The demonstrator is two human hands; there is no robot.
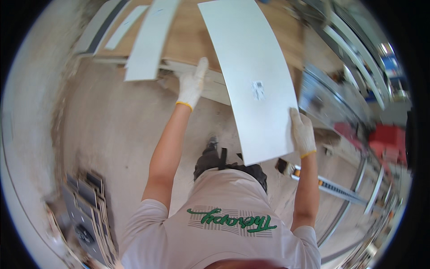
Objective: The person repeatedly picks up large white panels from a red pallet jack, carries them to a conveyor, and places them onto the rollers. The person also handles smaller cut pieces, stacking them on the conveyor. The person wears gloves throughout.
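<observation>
A long white board with a small printed label extends from close to my body out over the wooden tabletop. My right hand, in a white glove with a yellow cuff, grips the board's right edge near its close end, thumb on top. To the left of the board, my left hand, gloved the same way, is held apart from it by the table's front edge. Its fingers are stretched out and nothing is in them. Another white board lies further left, its near end jutting past the table edge.
A narrow white strip and a grey panel lie at the table's far left. Stacked dark panels lean at the lower left. On the right are a metal rail, a blurred metal machine surface and a red box-shaped part.
</observation>
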